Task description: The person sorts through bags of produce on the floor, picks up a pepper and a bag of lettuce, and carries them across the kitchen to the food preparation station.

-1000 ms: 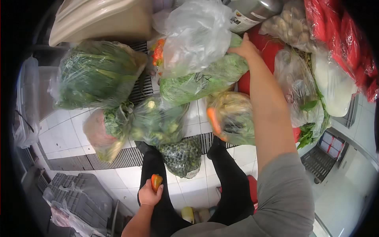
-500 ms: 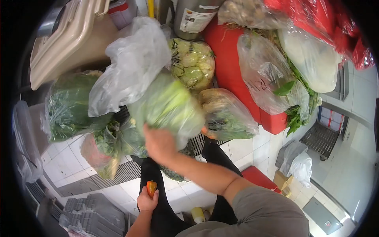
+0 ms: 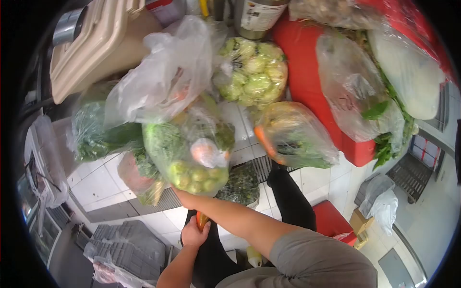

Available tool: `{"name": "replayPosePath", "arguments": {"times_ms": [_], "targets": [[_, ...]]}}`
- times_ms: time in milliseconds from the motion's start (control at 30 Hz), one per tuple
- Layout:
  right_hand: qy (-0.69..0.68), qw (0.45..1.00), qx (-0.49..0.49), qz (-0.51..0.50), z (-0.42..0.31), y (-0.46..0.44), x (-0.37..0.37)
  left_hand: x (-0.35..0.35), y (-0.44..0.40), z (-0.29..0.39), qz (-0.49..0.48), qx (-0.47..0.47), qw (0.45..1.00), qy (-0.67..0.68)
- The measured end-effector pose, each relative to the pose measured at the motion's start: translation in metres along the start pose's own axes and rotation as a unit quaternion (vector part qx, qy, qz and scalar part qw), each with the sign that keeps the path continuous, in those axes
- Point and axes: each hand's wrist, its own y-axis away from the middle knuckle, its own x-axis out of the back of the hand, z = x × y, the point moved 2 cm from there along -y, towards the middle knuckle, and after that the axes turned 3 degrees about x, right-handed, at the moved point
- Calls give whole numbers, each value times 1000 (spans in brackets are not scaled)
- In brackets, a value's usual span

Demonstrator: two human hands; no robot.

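My left hand (image 3: 193,234) is closed around an orange-red pepper (image 3: 202,220), held low over my left leg. My right forearm crosses just above it. The right hand (image 3: 183,197) is at the lower edge of a clear plastic bag (image 3: 170,144), its fingers hidden by the bag. Inside that bag are round green vegetables (image 3: 197,179), leafy greens and a whitish item. A crumpled, translucent white bag (image 3: 163,72) adjoins its upper side.
A bag of pale green vegetables (image 3: 254,72) and a bag with carrots and greens (image 3: 297,137) stand to the right. Dark greens in plastic (image 3: 105,127) lie left. A red container (image 3: 307,72) supports more bags. Grey crates (image 3: 127,249) and a drain grate (image 3: 266,168) are below.
My right hand has moved down from the bag's side to its lower edge. Round green vegetables now show in the bag at the middle. The left hand still holds the pepper.
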Motion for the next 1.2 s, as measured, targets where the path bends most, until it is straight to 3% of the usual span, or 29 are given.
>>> {"name": "replayPosePath", "arguments": {"times_ms": [167, 233, 367, 500, 567, 633, 700, 800, 867, 967, 1033, 1100, 1167, 1200], "targets": [[-170, 973, -41, -149, 26, 9, -37, 2, 2, -4, -15, 26, 1000, 1], [-76, 994, 70, 38, 32, 21, -52, 2, 5, -5, -30, 25, 999, 32], [-208, 978, -23, -17, 27, 48, -26, -3, 10, -13, -37, 30, 998, 32], [-332, 943, -32, -5, 11, 67, 38, -8, 15, -21, -16, 43, 998, 45], [-244, 966, -2, 83, 4, 70, 83, -8, 16, -22, -19, 41, 998, 51], [-53, 950, 111, 287, 17, 56, 123, -7, 17, -24, -11, 44, 997, 61], [56, 931, 40, 359, 45, 33, 164, -8, 19, -26, -4, 44, 997, 71], [88, 926, -18, 366, 58, 1, 212, -10, 21, -29, -6, 39, 997, 70], [24, 946, -64, 316, 93, -25, 218, -9, 23, -30, -8, 37, 997, 72], [-45, 952, -47, 300, 119, -41, 213, -10, 26, -34, 19, 20, 996, 87], [-40, 953, -38, 299, 106, -36, 213, -12, 28, -37, 21, 19, 996, 87], [78, 936, -93, 331, 72, -18, 215, -14, 29, -38, 26, 21, 995, 92], [243, 889, 101, 373, 34, -2, 187, -13, 30, -38, 29, 7, 995, 96], [187, 928, 155, 284, 25, 2, 152, -12, 28, -38, 32, 10, 994, 101]]}}
